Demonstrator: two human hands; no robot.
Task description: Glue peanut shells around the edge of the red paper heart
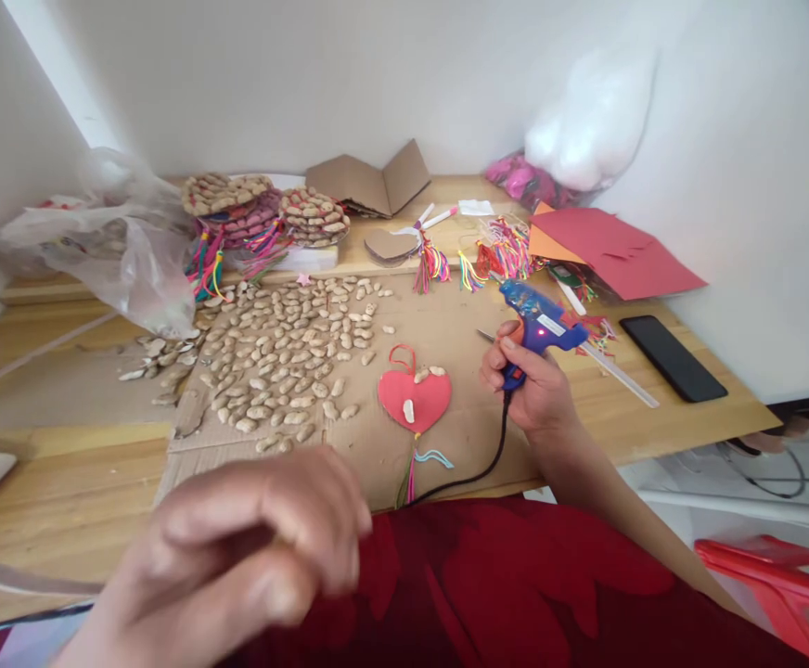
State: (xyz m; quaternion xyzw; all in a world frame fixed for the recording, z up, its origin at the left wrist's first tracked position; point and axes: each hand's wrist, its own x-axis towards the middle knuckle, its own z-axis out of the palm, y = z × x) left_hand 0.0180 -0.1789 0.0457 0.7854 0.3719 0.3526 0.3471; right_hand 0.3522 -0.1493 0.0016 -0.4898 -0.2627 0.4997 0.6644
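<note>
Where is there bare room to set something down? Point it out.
Bare cardboard shows between the red heart, the tassels behind it and the glue gun. Some wooden table is bare between the glue stick and the right forearm. Crowded: the cardboard's left part, covered by peanuts.

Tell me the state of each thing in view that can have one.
Glue gun: in the right hand, red light lit
Glue stick: jutting from the gun's rear
Left hand: raised, fingers curled
Red heart: flat, peanuts on it
Loose peanuts: scattered on cardboard
Phone: flat, screen dark
Clear bag at left: crumpled
Folded cardboard: partly open
</note>
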